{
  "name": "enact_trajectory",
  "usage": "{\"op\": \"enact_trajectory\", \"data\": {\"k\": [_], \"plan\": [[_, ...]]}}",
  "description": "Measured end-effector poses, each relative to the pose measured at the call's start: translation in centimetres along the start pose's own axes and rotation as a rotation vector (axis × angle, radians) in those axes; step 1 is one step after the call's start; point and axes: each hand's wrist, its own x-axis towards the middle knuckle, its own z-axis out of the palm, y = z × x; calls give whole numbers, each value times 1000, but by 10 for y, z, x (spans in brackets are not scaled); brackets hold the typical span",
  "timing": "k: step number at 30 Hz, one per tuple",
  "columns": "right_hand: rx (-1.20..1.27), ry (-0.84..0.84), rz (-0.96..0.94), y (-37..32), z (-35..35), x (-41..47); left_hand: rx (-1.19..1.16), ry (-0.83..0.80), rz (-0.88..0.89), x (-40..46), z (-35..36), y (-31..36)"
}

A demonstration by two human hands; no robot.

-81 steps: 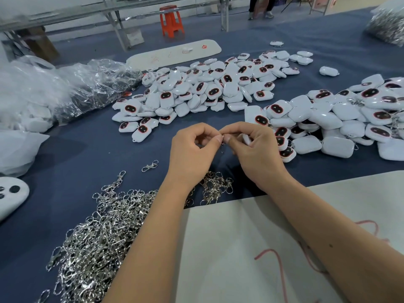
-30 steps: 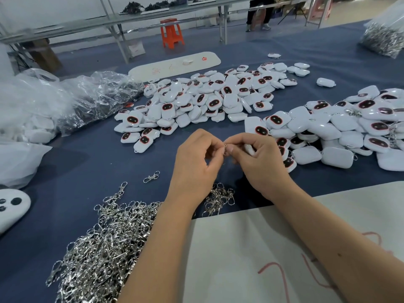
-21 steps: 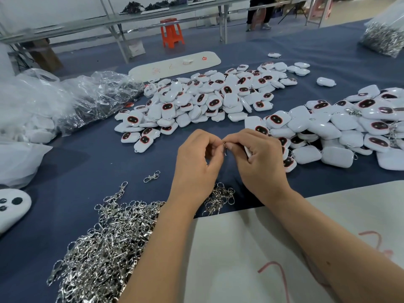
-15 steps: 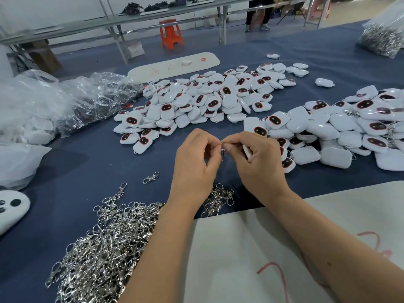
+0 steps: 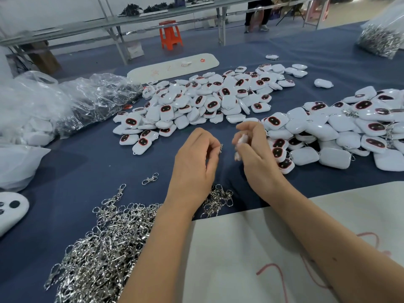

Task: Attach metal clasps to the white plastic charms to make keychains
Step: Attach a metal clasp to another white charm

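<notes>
Left hand (image 5: 194, 162) pinches a metal clasp (image 5: 220, 148) between thumb and fingertips; only its tip shows past the fingers. Right hand (image 5: 256, 149) is curled round a white charm (image 5: 240, 142), motion-blurred, so I can't tell its orientation or whether its loop faces the clasp. A small gap sits between the two hands and the clasp isn't touching the charm. Both hover above the blue table cloth (image 5: 91, 162).

Using the left hand as landmark:
- the loose clasp pile (image 5: 105, 243) is below-left of it, near the wrist
- a smaller clasp cluster (image 5: 216, 200) is just under the wrist
- one stray clasp (image 5: 150, 178) is left of it
- the bare-charm heap (image 5: 209, 101) is straight beyond it
- a second charm heap (image 5: 341, 127) is far right, past the right hand; some there seem to carry clasps, so I read it as the done pile
- the white board (image 5: 251, 259) lies under both forearms

My read of the step: mid-attach on one unit, parts aligned but not joined. The blur makes it uncertain.

Next move needs the hands brought together, the clasp ring threaded through the charm's loop, then a check that it seats before it goes to the right heap. Risk: the small ring slipping out of the pinch.
</notes>
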Motion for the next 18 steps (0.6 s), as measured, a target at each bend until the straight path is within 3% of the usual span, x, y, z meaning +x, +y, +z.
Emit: {"op": "enact_trajectory", "data": {"k": [5, 9, 13, 18], "plan": [[101, 68, 133, 12, -5, 7, -17, -51, 3, -1, 3, -1], [84, 83, 62, 17, -6, 10, -55, -93, -20, -2, 3, -1], [156, 77, 142, 13, -5, 10, -74, -139, -29, -2, 3, -1], [53, 48, 143, 14, -7, 11, -76, -170, -36, -2, 3, 0]]}}
